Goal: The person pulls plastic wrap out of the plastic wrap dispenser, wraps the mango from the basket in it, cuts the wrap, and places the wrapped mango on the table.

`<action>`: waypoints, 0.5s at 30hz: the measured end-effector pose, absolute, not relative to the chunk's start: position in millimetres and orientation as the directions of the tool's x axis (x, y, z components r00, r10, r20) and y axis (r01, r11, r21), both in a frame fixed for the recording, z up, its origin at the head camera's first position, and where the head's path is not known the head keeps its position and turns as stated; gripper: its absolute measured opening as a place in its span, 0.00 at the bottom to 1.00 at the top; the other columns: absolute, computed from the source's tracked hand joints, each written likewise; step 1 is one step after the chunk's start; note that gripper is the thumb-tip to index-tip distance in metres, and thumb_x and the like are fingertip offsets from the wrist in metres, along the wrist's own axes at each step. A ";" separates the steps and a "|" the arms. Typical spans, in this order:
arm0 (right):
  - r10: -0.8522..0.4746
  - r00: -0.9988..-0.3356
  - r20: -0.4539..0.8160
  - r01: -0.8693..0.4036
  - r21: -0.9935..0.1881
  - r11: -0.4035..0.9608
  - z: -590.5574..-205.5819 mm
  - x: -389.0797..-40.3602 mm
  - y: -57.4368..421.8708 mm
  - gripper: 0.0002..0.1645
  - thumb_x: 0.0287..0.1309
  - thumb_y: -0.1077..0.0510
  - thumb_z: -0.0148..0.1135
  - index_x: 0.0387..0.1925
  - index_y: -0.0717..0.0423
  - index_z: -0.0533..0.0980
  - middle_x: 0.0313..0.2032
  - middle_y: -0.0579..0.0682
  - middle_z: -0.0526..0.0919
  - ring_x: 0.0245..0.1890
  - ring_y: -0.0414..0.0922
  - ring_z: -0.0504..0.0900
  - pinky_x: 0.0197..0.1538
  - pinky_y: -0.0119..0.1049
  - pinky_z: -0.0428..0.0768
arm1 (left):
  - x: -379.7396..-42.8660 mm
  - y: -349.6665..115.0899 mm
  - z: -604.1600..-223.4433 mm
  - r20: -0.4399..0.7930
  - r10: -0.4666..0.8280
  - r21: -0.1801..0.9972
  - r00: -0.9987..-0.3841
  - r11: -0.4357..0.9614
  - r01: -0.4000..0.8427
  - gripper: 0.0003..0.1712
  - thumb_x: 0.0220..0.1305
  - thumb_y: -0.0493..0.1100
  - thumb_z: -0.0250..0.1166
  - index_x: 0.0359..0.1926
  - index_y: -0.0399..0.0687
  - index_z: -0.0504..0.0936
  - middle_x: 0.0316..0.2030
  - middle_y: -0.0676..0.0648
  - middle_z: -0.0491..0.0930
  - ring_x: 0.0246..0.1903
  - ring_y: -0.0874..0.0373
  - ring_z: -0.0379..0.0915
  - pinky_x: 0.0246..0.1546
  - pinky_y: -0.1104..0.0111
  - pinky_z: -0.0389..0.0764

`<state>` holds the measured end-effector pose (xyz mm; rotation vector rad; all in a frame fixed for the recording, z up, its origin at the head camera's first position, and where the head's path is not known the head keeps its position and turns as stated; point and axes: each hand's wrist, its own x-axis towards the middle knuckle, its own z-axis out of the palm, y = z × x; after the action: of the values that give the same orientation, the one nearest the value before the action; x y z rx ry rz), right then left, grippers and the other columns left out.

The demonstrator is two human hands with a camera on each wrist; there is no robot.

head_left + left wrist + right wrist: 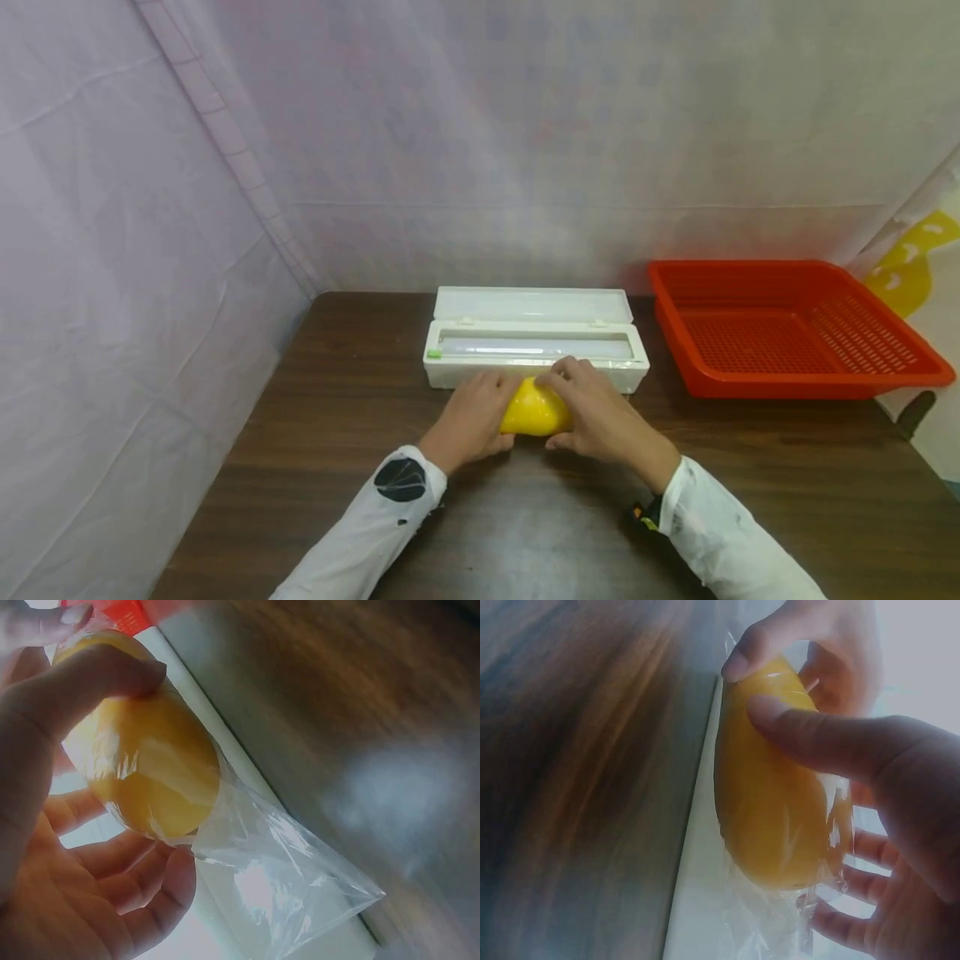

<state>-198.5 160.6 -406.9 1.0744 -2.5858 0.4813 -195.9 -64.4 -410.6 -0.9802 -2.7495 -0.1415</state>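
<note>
Both hands hold a smooth yellow fruit (536,410), long and rounded like a mango, just in front of a white cling film dispenser (525,375). Clear cling film (292,877) wraps the fruit, and a loose end sticks out past it in the left wrist view. On one side the left hand (471,419) grips it, thumb across the near face and fingers behind. The right hand (597,414) grips the other end, its thumb (817,739) pressed along the fruit. The dispenser's lid (532,305) stands open, showing the film roll (536,347) inside.
A red plastic basket (780,388) with slotted walls stands at the right rear of the brown wooden table (360,467). A small green piece (434,354) sits at the dispenser's left end. White sheeting (480,167) hangs behind and on the left.
</note>
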 end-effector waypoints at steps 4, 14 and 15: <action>-0.626 -0.662 0.411 -0.729 -0.158 0.666 -408.1 -198.9 160.0 0.48 0.24 0.46 0.86 0.53 0.53 0.75 0.46 0.53 0.74 0.42 0.50 0.72 0.45 0.49 0.79 | -195.8 -64.8 -410.6 0.234 0.617 0.010 -0.751 0.771 0.637 0.50 0.44 0.58 0.77 0.65 0.44 0.67 0.54 0.38 0.78 0.51 0.47 0.72 0.57 0.53 0.78; -0.629 -0.673 0.388 -0.715 -0.128 0.687 -409.1 -199.0 158.3 0.48 0.22 0.47 0.86 0.52 0.52 0.75 0.46 0.53 0.75 0.43 0.51 0.73 0.45 0.53 0.79 | -194.5 -66.2 -412.2 0.266 0.613 0.075 -0.744 0.757 0.649 0.49 0.44 0.55 0.78 0.65 0.44 0.68 0.54 0.37 0.76 0.48 0.48 0.71 0.54 0.55 0.81; -0.629 -0.673 0.390 -0.715 -0.124 0.688 -408.7 -199.3 158.2 0.48 0.22 0.47 0.87 0.51 0.52 0.75 0.46 0.53 0.75 0.42 0.51 0.73 0.45 0.52 0.79 | -194.7 -66.2 -412.2 0.273 0.609 0.083 -0.745 0.756 0.649 0.49 0.43 0.55 0.78 0.65 0.45 0.69 0.54 0.37 0.75 0.47 0.49 0.71 0.52 0.56 0.81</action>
<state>-199.3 158.2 -408.7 1.0604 -2.5841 0.3833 -194.7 -66.2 -412.2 -0.9907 -2.7253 -0.2533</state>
